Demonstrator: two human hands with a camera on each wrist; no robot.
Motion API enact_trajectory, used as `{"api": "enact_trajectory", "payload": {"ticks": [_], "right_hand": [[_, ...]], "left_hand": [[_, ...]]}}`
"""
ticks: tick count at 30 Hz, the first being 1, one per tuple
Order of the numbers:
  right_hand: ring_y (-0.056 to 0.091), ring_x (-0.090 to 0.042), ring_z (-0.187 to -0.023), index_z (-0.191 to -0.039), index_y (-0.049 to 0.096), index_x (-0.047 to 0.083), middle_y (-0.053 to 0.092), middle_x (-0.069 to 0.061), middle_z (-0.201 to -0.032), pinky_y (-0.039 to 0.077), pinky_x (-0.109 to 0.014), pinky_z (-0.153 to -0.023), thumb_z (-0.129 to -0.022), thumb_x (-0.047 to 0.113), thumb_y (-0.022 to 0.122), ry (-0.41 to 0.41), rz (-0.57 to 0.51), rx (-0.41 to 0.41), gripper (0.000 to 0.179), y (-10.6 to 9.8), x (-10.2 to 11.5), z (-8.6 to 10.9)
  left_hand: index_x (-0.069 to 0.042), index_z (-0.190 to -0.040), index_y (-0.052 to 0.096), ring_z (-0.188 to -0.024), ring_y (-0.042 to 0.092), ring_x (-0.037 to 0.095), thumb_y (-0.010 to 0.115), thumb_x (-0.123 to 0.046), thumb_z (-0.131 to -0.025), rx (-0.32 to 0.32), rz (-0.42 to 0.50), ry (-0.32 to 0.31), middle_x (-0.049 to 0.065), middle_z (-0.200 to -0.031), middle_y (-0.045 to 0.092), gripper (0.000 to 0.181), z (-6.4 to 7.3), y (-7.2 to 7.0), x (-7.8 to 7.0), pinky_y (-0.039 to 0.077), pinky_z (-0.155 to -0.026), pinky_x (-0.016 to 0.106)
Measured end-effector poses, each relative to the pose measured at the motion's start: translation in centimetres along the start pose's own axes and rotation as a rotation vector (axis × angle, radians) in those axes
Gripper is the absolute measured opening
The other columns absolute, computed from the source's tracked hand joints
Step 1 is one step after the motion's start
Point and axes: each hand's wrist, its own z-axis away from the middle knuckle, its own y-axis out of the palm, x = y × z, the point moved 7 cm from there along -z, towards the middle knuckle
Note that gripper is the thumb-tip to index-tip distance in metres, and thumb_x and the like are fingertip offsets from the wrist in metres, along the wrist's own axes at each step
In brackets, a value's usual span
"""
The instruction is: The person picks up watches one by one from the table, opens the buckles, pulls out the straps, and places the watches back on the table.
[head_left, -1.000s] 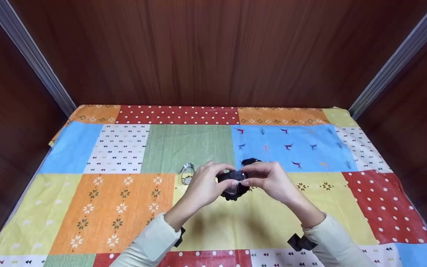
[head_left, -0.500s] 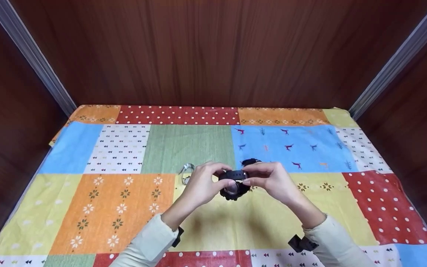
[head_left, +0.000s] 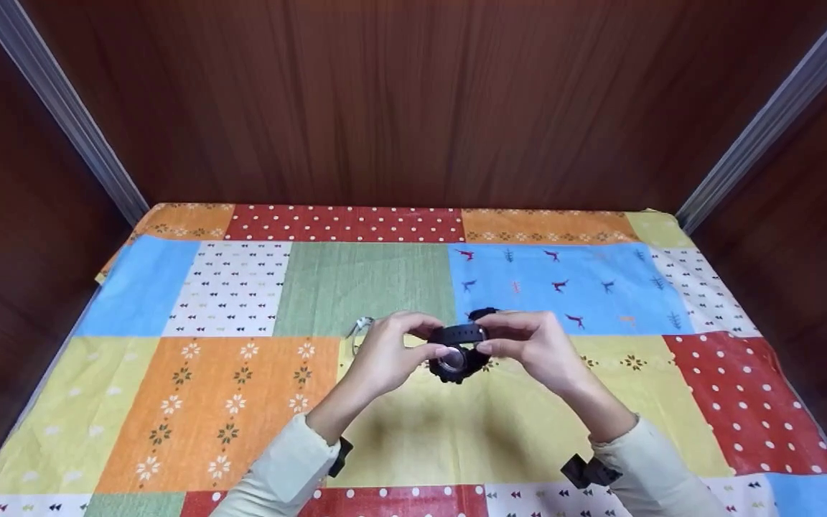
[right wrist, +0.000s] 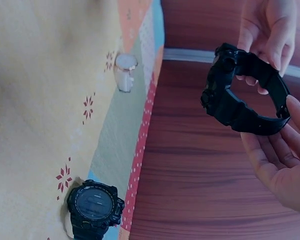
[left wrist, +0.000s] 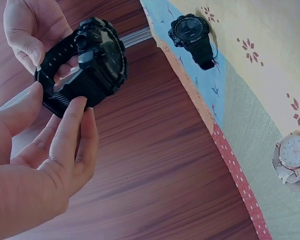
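Both hands hold a black digital-style wristwatch (head_left: 460,334) above the cloth in the head view, its strap toward the far side and its dial tilted down below. The left hand (head_left: 390,357) pinches the strap and case on the left with thumb and fingers. On the other side the right hand (head_left: 537,350) pinches the strap near its buckle end. In the right wrist view the strap of this watch (right wrist: 222,82) forms a loop. A second black watch (left wrist: 190,31) lies on the cloth beyond the right hand. A light-strapped watch with a white dial (left wrist: 294,151) lies beside the left hand, partly covered by it in the head view.
A patchwork tablecloth (head_left: 370,280) covers the table. Dark wood panels (head_left: 385,100) rise at the back and both sides, with metal strips (head_left: 765,115) at the corners. Black wrist mounts (head_left: 589,472) sit at the sleeves.
The hands have drawn slightly apart, and the held watch has shifted a little to the right. More of its strap with the holes shows between the fingers. The left hand covers more of the light-strapped watch.
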Motion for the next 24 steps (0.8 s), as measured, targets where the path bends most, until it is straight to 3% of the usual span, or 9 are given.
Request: {"api": "enact_trajectory", "payload": {"ticks": [13,24], "right_hand": [[0.060,-0.019,-0.080,-0.100,0.069,0.000,0.065,-0.015,-0.098,0.050,-0.025,-0.066,-0.076,0.004,0.072,0.022,0.021,-0.019,0.025,-0.72,0.16,0.06],[0.060,-0.018,-0.081,-0.100,0.069,-0.001,0.065,-0.015,-0.099,0.051,-0.026,-0.068,-0.075,0.006,0.073,0.038,-0.004,-0.004,0.027,-0.53,-0.30,-0.06]], "left_hand": [[-0.005,-0.101,0.067,-0.095,0.056,0.022,0.069,-0.013,-0.081,0.017,0.039,-0.006,0.006,-0.097,0.063,0.022,0.12,-0.15,0.45,0.051,-0.073,0.026],[-0.001,-0.099,0.066,-0.095,0.058,0.023,0.069,-0.007,-0.080,0.023,0.066,0.028,0.008,-0.097,0.062,0.020,0.24,-0.19,0.15,0.051,-0.073,0.023]]}}
